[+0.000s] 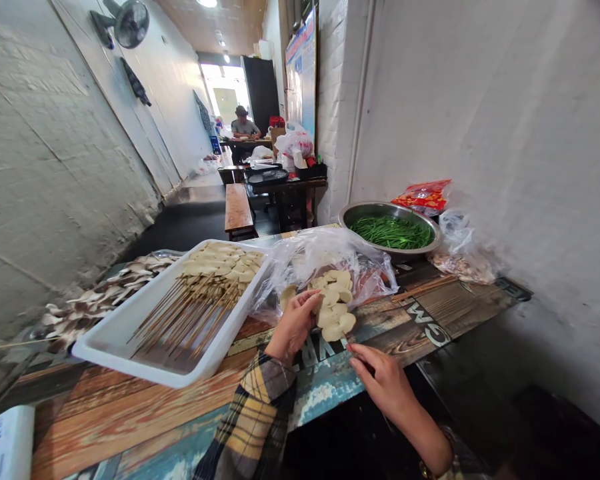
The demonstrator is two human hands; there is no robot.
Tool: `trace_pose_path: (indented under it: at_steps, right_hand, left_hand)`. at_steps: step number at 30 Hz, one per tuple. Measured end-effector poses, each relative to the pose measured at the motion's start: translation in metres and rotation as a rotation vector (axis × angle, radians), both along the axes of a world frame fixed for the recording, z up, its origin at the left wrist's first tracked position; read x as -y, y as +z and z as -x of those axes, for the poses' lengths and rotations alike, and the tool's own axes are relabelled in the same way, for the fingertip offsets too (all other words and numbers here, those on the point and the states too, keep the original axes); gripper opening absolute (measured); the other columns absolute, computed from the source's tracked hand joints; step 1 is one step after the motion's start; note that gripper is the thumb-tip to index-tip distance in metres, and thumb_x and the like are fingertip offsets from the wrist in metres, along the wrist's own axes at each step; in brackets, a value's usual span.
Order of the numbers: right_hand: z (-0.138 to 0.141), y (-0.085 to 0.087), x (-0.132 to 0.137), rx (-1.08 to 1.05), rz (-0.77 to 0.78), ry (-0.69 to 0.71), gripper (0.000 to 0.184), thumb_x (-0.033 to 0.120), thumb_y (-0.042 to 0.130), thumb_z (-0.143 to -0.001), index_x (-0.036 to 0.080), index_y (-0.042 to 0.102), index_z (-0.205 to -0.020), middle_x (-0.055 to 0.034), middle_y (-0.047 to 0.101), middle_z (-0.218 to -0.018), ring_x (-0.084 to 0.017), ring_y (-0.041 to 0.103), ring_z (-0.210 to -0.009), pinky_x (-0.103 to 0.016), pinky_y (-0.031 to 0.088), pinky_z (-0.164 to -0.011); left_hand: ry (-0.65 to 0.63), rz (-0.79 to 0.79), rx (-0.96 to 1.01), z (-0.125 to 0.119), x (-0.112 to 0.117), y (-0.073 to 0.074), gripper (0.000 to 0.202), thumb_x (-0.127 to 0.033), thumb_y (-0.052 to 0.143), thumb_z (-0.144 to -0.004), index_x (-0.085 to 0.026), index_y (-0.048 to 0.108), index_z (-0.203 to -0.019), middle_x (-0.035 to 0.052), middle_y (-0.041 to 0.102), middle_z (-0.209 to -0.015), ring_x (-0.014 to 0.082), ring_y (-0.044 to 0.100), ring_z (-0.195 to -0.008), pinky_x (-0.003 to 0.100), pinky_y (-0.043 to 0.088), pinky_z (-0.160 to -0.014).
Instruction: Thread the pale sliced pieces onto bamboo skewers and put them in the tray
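Observation:
My left hand [296, 325] is closed round a pale round slice taken from a pile of white slices [336, 301] that spills out of a clear plastic bag [325, 261] on the wooden table. My right hand [380, 377] is pinched at the near table edge, apparently on a thin skewer whose tip points up at the lowest slices. Left of the hands a white tray [114, 337] holds several bamboo skewers [190, 313] loaded with the same slices.
A metal bowl of green stalks [391, 231] stands behind the bag, with a red packet [423, 195] and another bag by the right wall. Skewered mushrooms [93, 300] lie left of the tray. A person sits at a far table [244, 124]; a bench [237, 208] stands in the aisle.

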State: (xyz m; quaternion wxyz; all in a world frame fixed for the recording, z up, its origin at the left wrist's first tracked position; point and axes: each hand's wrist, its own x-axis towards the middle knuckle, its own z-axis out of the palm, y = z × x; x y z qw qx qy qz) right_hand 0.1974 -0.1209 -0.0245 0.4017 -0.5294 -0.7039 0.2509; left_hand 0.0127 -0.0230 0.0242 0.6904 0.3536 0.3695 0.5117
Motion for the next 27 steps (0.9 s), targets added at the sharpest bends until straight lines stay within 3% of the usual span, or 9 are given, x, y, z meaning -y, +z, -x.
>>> trace_pose_path:
  at_steps: [6, 11, 16, 22, 27]
  right_hand:
    - [0.013, -0.006, -0.004, -0.111, -0.017, -0.092, 0.029, 0.034, 0.049, -0.091, 0.018, 0.073, -0.093, -0.0076, 0.076, -0.088, -0.023, 0.072, -0.080, -0.029, 0.055, -0.074]
    - [0.016, -0.006, -0.003, -0.202, 0.004, -0.121, 0.034, 0.043, 0.051, -0.090, 0.018, 0.074, -0.090, -0.0075, 0.074, -0.076, -0.022, 0.070, -0.072, -0.027, 0.055, -0.065]
    - [0.020, -0.005, -0.004, -0.340, 0.098, -0.086, 0.037, 0.047, 0.054, -0.088, 0.016, 0.074, -0.090, -0.0011, 0.060, -0.055, -0.015, 0.054, -0.048, -0.023, 0.044, -0.046]
    - [0.027, -0.007, -0.006, -0.488, 0.203, -0.030, 0.040, 0.049, 0.055, -0.087, 0.013, 0.072, -0.090, 0.0049, 0.043, -0.048, -0.011, 0.041, -0.044, -0.022, 0.035, -0.045]
    - [0.032, -0.007, -0.007, -0.519, 0.239, -0.011, 0.043, 0.051, 0.056, -0.086, 0.011, 0.071, -0.092, 0.0059, 0.041, -0.049, -0.010, 0.038, -0.045, -0.021, 0.032, -0.046]
  left_hand:
    - [-0.043, 0.026, 0.152, 0.001, 0.000, 0.002, 0.039, -0.043, 0.077, -0.069, -0.011, 0.071, -0.091, 0.0106, 0.073, -0.084, 0.0197, 0.068, -0.075, 0.027, 0.054, -0.065]
    - [-0.057, 0.012, 0.138, 0.002, 0.001, 0.000, 0.036, -0.039, 0.081, -0.065, -0.012, 0.071, -0.086, 0.0083, 0.073, -0.080, 0.0151, 0.065, -0.066, 0.024, 0.051, -0.060]
    - [-0.053, -0.067, 0.152, 0.003, 0.003, 0.001, 0.032, -0.035, 0.081, -0.066, -0.012, 0.072, -0.086, 0.0061, 0.072, -0.081, 0.0124, 0.063, -0.067, 0.022, 0.049, -0.064]
    - [0.062, -0.083, 0.175, 0.005, -0.001, 0.000, 0.039, -0.042, 0.079, -0.066, -0.012, 0.073, -0.091, 0.0077, 0.073, -0.082, 0.0173, 0.066, -0.075, 0.024, 0.049, -0.066]
    - [0.013, -0.027, 0.250, 0.004, 0.001, 0.001, 0.042, -0.044, 0.076, -0.069, -0.012, 0.072, -0.095, 0.0098, 0.073, -0.084, 0.0209, 0.068, -0.080, 0.028, 0.051, -0.072]
